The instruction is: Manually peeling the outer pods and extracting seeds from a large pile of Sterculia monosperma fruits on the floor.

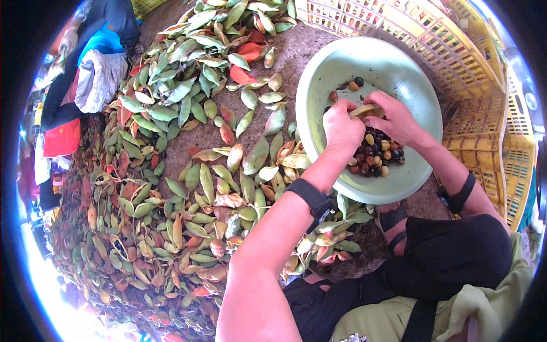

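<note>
Both my hands are over a pale green plastic basin (316, 85), gripping one yellowish seed pod (364, 110) between them. My left hand (345, 128) pinches the pod's near end, its fingertips partly hidden behind the thumb and the pod. On the other side, my right hand (392, 117) has thumb and fingers around the pod's far end. Below them in the basin lies a heap of dark, brown and tan seeds (376, 156). A few more seeds (354, 86) rest near the basin's far side with dark bits.
A wide pile of green, yellow and reddish seed pods (171, 231) covers the floor to the left. Yellow plastic crates (444, 47) stand close behind and right of the basin. A person in dark clothing (64, 89) is at the upper left, beside a whitish sack (100, 79).
</note>
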Tool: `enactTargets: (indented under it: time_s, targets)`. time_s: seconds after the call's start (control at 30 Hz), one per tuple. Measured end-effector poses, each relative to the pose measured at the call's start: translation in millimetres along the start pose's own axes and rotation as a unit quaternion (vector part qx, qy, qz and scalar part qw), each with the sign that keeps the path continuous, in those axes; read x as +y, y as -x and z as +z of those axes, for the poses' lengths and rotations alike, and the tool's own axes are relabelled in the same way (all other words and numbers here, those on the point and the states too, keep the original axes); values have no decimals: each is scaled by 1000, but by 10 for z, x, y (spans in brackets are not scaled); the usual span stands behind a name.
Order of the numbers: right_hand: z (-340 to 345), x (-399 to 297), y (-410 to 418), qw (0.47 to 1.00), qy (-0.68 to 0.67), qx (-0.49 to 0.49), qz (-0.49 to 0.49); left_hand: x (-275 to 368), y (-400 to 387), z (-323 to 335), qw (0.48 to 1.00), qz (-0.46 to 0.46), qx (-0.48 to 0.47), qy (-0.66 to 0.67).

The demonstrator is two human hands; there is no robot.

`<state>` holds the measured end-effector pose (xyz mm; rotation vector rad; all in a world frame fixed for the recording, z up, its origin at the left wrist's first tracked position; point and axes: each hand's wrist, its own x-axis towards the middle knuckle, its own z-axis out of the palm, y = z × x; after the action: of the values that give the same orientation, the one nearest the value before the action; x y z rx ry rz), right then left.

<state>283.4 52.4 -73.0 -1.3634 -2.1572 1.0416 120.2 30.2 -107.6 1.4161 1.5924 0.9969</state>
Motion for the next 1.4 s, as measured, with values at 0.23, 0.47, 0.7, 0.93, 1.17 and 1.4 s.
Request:
enactTargets:
  time_s: [0.23, 0.47, 0.7, 0.93, 1.17, 1.4]
  targets:
    - [-40, 92, -127, 997, -15, -63, -43, -306, -145, -190, 998, -28, -38, -32]
    - [-222, -283, 25, 952, 261, -102, -121, -240, -206, -182, 996, -44, -78, -13]
    - [-91, -253, 28, 924, 310, -201, -95, 66, -119, -246, 980, 122, -74, -137]
    - [-268, -356, -43, 915, 327, -236, -13, 202, -138, -283, 907, 305, -58, -283]
    - [-586, -20, 7, 967, 201, -151, -32, 114, -387, -705, 927, 292, -10, -234]
    - [-294, -393, -41, 957, -256, -84, 105, 399, -275, -832, 988, 57, -141, -19]
